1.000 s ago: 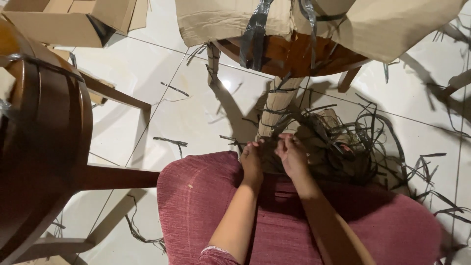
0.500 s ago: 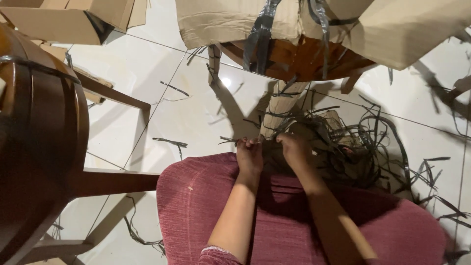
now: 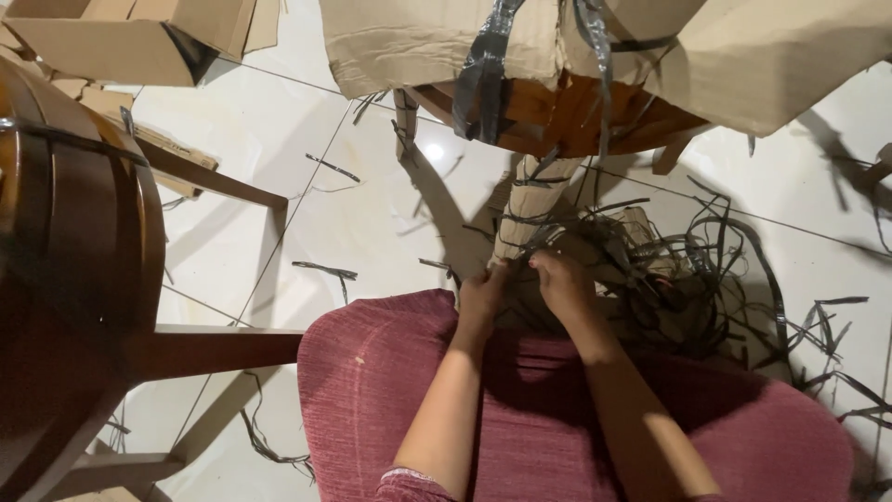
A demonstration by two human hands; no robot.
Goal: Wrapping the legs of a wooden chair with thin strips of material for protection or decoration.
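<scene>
My left hand and my right hand are close together at the foot of a cardboard-wrapped chair leg. Both pinch a dark plastic strap that runs around the wrapping. The leg belongs to a wooden chair still partly covered in cardboard and grey tape. A tangle of loose black straps lies on the floor just right of my right hand. My forearms reach out over my lap, covered in pink-red cloth.
A dark wooden chair lies on its side at the left. Cardboard boxes sit at the top left. Cut strap pieces are scattered over the white tiled floor.
My hands have shifted slightly up toward the wrapped leg and closed on the strap. The view has tilted a little; nothing else moved.
</scene>
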